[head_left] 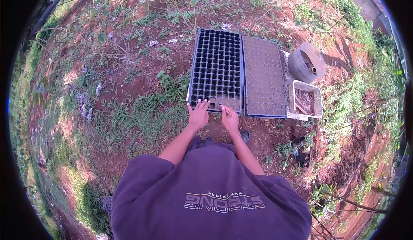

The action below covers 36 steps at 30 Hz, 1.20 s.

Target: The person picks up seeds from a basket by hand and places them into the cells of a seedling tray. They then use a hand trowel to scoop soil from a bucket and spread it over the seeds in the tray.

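A black seedling tray (217, 64) with rows of small cells lies in front of me, most cells looking dark and unfilled. Brown soil shows in some cells of its nearest rows. My left hand (198, 115) rests on the near left corner of this tray, its fingers spread over the cells. At the near right corner, my right hand (230, 119) is closed round a thin stick-like tool (229, 113), whose tip points at the soil-filled cells. The tool's exact kind is too small to make out. Beside it lies a second seedling tray (264, 74), its cells covered with brown soil.
To the right stand a grey round tub (299, 64) with a pipe-like piece inside and a pale rectangular basin (319, 102) holding dark material and a stick. Weeds, bare reddish soil and thin branches surround the trays. My shoe (245, 136) shows just below them.
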Motion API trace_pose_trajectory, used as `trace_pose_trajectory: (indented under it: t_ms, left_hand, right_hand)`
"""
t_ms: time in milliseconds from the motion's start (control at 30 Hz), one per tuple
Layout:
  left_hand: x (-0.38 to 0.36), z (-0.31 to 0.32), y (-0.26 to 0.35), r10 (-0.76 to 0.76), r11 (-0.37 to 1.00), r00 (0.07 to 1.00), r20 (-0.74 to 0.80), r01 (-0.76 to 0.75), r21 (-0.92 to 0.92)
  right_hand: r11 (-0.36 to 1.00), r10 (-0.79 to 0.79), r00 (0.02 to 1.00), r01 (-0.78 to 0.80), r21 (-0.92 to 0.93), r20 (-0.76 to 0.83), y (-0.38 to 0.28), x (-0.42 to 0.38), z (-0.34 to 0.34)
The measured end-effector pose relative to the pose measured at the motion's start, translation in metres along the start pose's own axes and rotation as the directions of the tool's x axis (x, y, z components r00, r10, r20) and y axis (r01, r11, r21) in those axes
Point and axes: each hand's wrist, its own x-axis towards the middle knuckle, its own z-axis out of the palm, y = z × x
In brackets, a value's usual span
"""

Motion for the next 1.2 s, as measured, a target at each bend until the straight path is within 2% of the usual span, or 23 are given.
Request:
trace_pose_trajectory:
  t_ms: [67, 267, 367, 467, 567, 667, 800, 1067, 1200]
  left_hand:
    - [0.0, 0.001, -0.001, 0.003, 1.0, 1.0, -0.003, -0.003, 0.001]
    - [0.0, 0.006, -0.002, 0.015, 1.0, 0.999, -0.029, -0.016, -0.008]
    - [-0.001, 0.004, -0.001, 0.021, 1.0, 0.999, -0.034, -0.021, -0.009]
    - [-0.002, 0.003, -0.001, 0.022, 1.0, 0.999, -0.035, -0.022, -0.007]
    - [-0.001, 0.004, -0.001, 0.016, 1.0, 0.999, -0.031, -0.016, -0.01]
    - [-0.002, 0.003, 0.0, 0.017, 1.0, 0.999, -0.032, -0.017, -0.001]
    - [-0.001, 0.003, 0.0, 0.014, 1.0, 0.999, -0.03, -0.014, -0.002]
    - [-0.002, 0.003, 0.001, 0.017, 1.0, 0.999, -0.038, -0.016, 0.014]
    - [-0.002, 0.001, 0.001, 0.013, 1.0, 1.0, -0.022, -0.013, -0.001]
  right_hand:
    - [1.0, -0.031, 0.998, 0.031, -0.002, -0.051, 0.0, 0.0, 0.0]
    - [0.997, -0.062, 0.997, 0.06, -0.044, -0.044, -0.007, 0.001, -0.005]
    - [0.999, -0.005, 1.0, 0.006, -0.046, 0.03, -0.007, 0.0, -0.004]
    - [0.997, -0.018, 1.0, 0.016, -0.073, -0.022, -0.01, 0.001, -0.004]
    - [1.0, 0.009, 0.999, -0.008, -0.014, 0.03, -0.002, 0.001, -0.002]
    - [1.0, 0.011, 1.0, -0.011, -0.009, -0.014, -0.006, 0.001, -0.003]
    - [0.999, 0.049, 0.999, -0.049, 0.021, 0.025, -0.009, 0.002, -0.004]
    - [0.999, -0.011, 0.999, 0.009, -0.047, -0.051, -0.011, 0.001, -0.003]
    - [1.0, -0.014, 1.0, 0.014, -0.006, -0.006, -0.002, 0.001, 0.002]
